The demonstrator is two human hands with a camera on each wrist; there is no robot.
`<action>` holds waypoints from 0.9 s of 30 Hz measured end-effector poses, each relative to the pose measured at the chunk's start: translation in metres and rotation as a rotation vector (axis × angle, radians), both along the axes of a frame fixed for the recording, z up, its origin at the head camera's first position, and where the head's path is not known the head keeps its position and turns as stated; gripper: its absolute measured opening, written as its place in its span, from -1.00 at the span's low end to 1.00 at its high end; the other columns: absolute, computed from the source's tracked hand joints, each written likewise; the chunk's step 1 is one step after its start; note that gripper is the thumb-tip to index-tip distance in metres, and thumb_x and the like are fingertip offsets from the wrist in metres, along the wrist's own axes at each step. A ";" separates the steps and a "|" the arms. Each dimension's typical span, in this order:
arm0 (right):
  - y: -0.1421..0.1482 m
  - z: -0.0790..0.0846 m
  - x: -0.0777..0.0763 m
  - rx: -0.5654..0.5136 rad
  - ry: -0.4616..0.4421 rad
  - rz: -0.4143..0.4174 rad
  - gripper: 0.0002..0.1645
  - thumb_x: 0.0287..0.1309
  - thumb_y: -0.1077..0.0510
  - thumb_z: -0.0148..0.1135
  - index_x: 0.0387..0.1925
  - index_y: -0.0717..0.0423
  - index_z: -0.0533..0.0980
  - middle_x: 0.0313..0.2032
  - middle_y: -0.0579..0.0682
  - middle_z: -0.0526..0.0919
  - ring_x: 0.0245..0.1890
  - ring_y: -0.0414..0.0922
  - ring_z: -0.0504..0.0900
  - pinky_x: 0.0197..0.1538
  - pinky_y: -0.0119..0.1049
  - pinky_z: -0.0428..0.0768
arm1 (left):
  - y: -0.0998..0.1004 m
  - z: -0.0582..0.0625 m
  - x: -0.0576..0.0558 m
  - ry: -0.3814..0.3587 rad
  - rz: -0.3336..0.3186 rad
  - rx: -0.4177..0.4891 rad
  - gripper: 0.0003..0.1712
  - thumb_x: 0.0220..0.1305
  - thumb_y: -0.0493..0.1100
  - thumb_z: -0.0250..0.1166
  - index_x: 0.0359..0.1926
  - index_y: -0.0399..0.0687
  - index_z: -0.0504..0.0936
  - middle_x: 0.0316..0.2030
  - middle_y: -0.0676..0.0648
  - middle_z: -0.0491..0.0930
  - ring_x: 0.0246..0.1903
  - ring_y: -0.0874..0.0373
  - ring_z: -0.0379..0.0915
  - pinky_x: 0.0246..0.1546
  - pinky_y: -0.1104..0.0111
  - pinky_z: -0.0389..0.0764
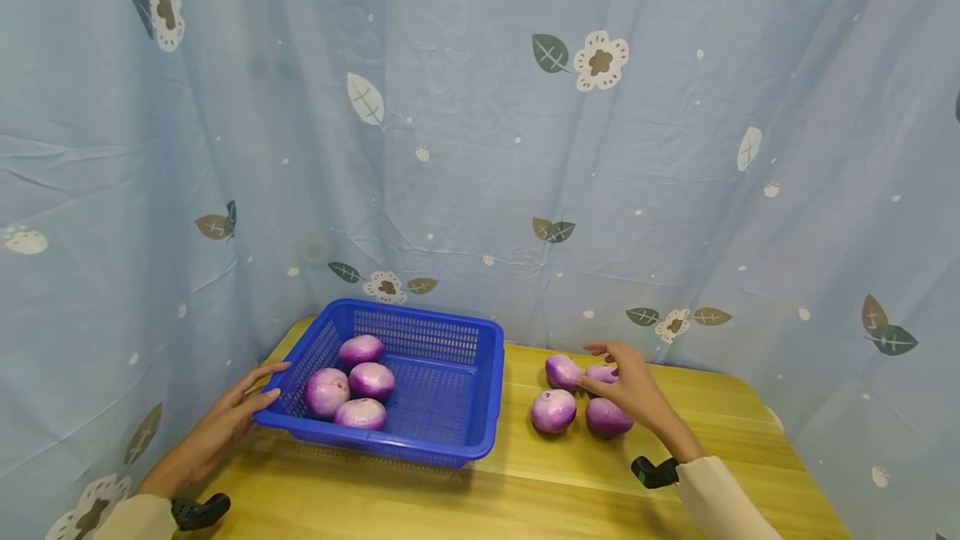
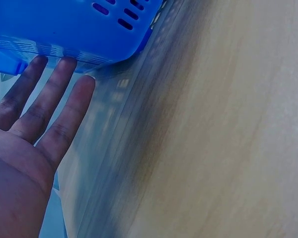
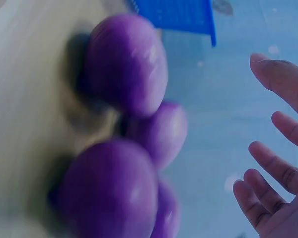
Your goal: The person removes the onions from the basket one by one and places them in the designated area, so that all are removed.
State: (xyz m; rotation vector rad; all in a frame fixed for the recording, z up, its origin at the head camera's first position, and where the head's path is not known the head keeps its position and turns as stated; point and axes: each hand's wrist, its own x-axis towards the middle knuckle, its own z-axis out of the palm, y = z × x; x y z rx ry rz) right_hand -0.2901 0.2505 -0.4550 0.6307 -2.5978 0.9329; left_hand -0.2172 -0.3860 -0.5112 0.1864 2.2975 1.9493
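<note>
A blue plastic basket [image 1: 442,394] with slotted walls holds several red onions [image 1: 371,382] in its left half. At its left rim rests my left hand [image 1: 217,432], its fingers straight. In the left wrist view, the fingertips [image 2: 82,87] of that hand meet the basket's blue side [image 2: 74,29]. Several more red onions [image 1: 553,411] lie in a group on the table, right of the basket. Over this group hovers my right hand [image 1: 626,382], thumb and fingers spread and holding nothing. It partly hides the back right onion [image 1: 600,372]. The right wrist view shows the onions [image 3: 129,64] close beside the fingers.
The yellow wood-grain table [image 1: 517,490] has rounded back corners. A pale blue curtain [image 1: 465,148] with flowers and leaves hangs right behind it and on both sides. Black straps with devices [image 1: 654,472] sit at both wrists.
</note>
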 end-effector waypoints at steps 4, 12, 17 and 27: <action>-0.025 0.010 -0.008 -0.003 0.018 0.061 -0.35 0.10 -0.05 0.58 0.19 0.05 0.57 0.03 0.02 0.66 -0.03 0.00 0.61 -0.06 -0.02 0.63 | 0.002 -0.001 -0.002 0.023 -0.008 0.023 -0.39 0.65 -0.02 0.00 0.59 0.05 0.13 0.53 -0.24 -0.10 0.11 0.20 0.52 0.01 0.25 0.59; -0.078 0.024 -0.024 -0.043 0.001 0.140 -0.35 0.08 -0.08 0.59 0.18 -0.03 0.59 0.00 0.00 0.68 -0.03 -0.01 0.63 -0.04 0.06 0.66 | 0.005 -0.003 -0.004 0.008 -0.019 0.066 -0.38 0.65 -0.01 -0.02 0.60 0.07 0.08 0.53 -0.25 -0.13 0.11 0.12 0.55 0.04 0.21 0.60; -0.111 0.029 -0.032 -0.060 -0.079 0.186 -0.36 0.10 -0.10 0.57 0.20 -0.07 0.57 0.03 0.05 0.67 0.01 -0.01 0.62 0.00 0.02 0.64 | 0.005 -0.004 -0.004 -0.012 0.002 0.070 -0.37 0.64 0.00 -0.01 0.59 0.07 0.09 0.54 -0.26 -0.14 0.11 0.13 0.54 0.05 0.20 0.60; -0.173 0.036 -0.041 -0.093 -0.154 0.278 -0.37 0.14 -0.10 0.55 0.21 -0.08 0.56 0.03 0.02 0.69 -0.07 -0.01 0.65 0.01 0.02 0.64 | 0.005 -0.006 -0.002 -0.004 0.016 0.092 -0.39 0.64 -0.02 0.00 0.57 0.05 0.11 0.49 -0.16 -0.11 0.08 0.05 0.57 0.02 0.20 0.62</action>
